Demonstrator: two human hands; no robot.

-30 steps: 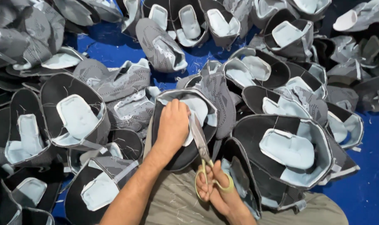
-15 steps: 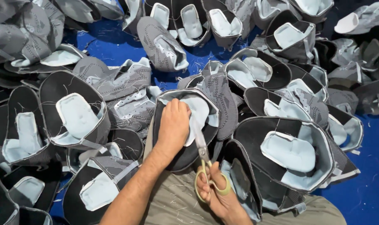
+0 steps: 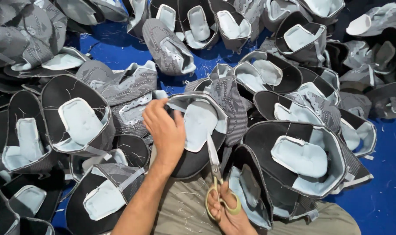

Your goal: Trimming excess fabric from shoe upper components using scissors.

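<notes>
Both hands are busy on one shoe upper. Left hand (image 3: pixel 165 130) lies palm-down on the upper (image 3: pixel 198 130), fingers curled over its far left rim, pinning it against the lap. Right hand (image 3: pixel 228 213) is closed through the yellow loops of the scissors (image 3: pixel 215 169), the blades pointing up and away, nearly together, their tips resting on the pale blue lining (image 3: pixel 198 124) near its lower right edge.

Against a second ago, the left hand has slid from the middle of the upper to its top-left edge, so the pale lining that was covered now shows in full — and the scissors have held their line, the tips about where they were. I'd judge that as a shift of grip to bare a fresh stretch of edge for trimming, not the end of work on this piece.

The upper sits just in front of the person, over khaki trousers (image 3: pixel 185 213) flecked with thread ends.

Nothing here is boxed or binned: the only hollows are the uppers themselves, each dark shell holding a pale lining pad. They lie heaped all round on a blue floor (image 3: pixel 389 174) — a large one (image 3: pixel 300 161) just right of the scissors, another (image 3: pixel 78 115) to the left, and grey knit ones (image 3: pixel 169 45) farther off.
</notes>
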